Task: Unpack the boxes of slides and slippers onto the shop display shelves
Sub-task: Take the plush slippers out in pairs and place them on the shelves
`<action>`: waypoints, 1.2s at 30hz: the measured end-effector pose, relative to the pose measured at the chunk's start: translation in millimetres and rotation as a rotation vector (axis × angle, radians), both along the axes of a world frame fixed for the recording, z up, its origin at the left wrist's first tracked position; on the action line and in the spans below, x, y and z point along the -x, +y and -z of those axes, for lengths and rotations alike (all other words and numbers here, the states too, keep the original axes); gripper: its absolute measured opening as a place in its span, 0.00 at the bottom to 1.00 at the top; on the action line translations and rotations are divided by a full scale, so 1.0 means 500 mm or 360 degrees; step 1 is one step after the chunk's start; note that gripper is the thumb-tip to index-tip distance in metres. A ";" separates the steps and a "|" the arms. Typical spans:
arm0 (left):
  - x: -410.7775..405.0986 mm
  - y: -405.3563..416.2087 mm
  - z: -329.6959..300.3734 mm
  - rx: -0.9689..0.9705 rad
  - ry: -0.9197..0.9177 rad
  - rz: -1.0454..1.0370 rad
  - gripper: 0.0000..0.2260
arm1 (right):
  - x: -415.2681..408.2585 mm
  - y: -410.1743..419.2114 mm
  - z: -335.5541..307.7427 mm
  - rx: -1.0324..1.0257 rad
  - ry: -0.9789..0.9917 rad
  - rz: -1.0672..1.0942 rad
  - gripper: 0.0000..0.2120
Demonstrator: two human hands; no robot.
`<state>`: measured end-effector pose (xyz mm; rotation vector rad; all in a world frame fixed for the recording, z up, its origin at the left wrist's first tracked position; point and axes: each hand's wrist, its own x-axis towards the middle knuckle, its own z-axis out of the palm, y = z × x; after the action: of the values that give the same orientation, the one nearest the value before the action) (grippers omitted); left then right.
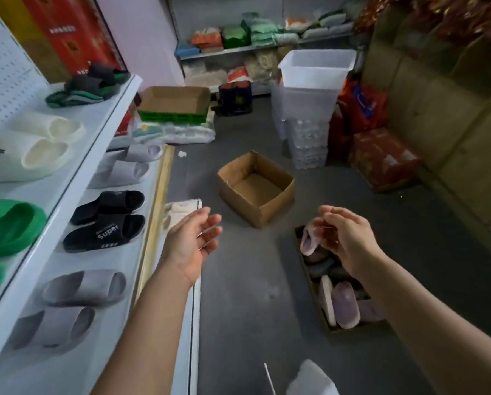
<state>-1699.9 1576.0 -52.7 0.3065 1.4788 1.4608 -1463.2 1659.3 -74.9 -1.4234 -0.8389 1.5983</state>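
White display shelves (67, 178) on the left carry slides. On the upper shelf lie green slides (7, 226), cream slides (36, 143) and dark green-soled ones (87, 86). Below sit black "Super" slides (107, 220) and grey slides (76, 297). A low cardboard box (312, 286) on the floor at the right holds pink and dark slippers (344, 306). My left hand (193, 240) hovers empty, palm up with relaxed fingers, beside the lower shelf's edge. My right hand (344, 238) hangs above the slipper box with loosely curled fingers; it seems to hold nothing.
An empty open cardboard box (255, 189) stands mid-floor. Further back are a tray box on green packs (176, 104), stacked clear plastic bins (310, 101), red cartons (381, 158) and stocked back shelves (255, 38). Bare grey floor (238, 295) lies between my arms.
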 end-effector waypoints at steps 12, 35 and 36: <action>-0.108 0.433 0.171 0.0345 -0.0025 0.0311 0.06 | -0.217 0.389 0.141 0.0319 -0.0082 0.0281 0.07; -0.340 0.951 0.797 0.0909 0.0172 0.1223 0.06 | -0.354 0.614 0.787 0.1031 -0.0164 0.0669 0.06; -0.337 0.970 0.829 0.0925 0.0185 0.1245 0.06 | -0.340 0.627 0.820 0.1057 -0.0193 0.0648 0.06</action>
<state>-1531.5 2060.8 -467.0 0.5326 1.5508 0.3791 -1293.4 1972.7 -484.8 -2.0096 -0.0377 1.5362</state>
